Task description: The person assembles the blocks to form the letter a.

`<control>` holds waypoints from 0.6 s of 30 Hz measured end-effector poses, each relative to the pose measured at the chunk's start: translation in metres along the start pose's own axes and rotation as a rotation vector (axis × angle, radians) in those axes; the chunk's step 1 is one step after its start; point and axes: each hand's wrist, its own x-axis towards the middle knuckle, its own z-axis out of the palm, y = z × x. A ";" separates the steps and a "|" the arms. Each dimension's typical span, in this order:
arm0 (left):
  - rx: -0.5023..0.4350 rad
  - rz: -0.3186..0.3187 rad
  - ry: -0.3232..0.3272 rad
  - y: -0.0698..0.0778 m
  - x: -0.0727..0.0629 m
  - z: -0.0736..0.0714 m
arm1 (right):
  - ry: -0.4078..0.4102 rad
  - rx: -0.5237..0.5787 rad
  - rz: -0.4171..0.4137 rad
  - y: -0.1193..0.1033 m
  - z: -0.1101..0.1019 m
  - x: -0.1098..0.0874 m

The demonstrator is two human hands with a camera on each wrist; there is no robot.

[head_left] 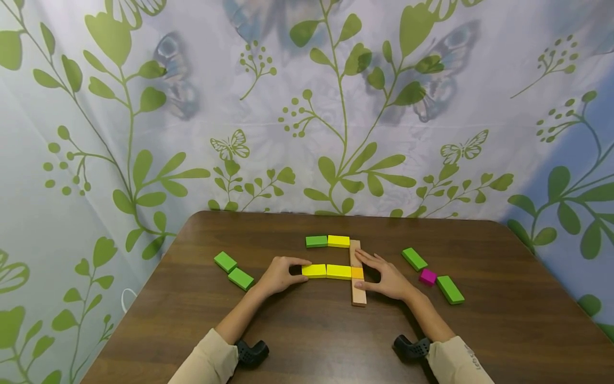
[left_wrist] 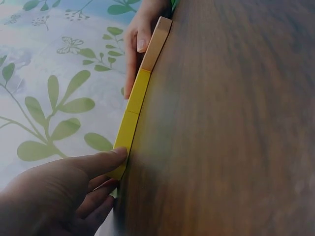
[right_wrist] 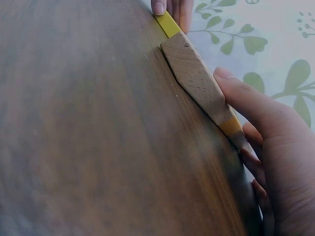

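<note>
My left hand (head_left: 278, 276) pinches the outer end of a yellow block (head_left: 314, 271), thumb on one side and fingers on the other. A second yellow block (head_left: 338, 272) lies end to end with it and meets an orange block (head_left: 357, 273). Plain wooden pieces (head_left: 358, 296) extend from both sides of the orange one, crossing the row's right end. My right hand (head_left: 386, 277) spreads over this crossing part, its thumb and fingers resting at the wood on either side of the orange block. Its thumb (right_wrist: 246, 98) lies along the wood in the right wrist view.
Behind the row, a green block (head_left: 316, 241) and a yellow block (head_left: 338, 241) lie end to end, reaching the wood's far end. Green blocks (head_left: 241, 279) lie at left. A magenta block (head_left: 428, 277) sits between green blocks (head_left: 450, 289) at right. A patterned cloth (head_left: 307, 133) hangs behind the table.
</note>
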 end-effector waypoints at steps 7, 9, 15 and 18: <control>-0.008 -0.013 0.008 0.002 0.000 0.001 | -0.002 -0.009 -0.016 0.002 -0.002 0.000; -0.008 -0.007 0.010 0.002 0.001 0.001 | -0.003 -0.012 -0.013 0.001 -0.002 0.000; -0.013 0.025 0.029 0.000 -0.001 -0.002 | 0.001 -0.002 0.011 -0.003 -0.002 -0.001; -0.019 0.030 0.052 -0.003 -0.005 -0.007 | 0.004 -0.007 0.006 -0.004 -0.001 0.000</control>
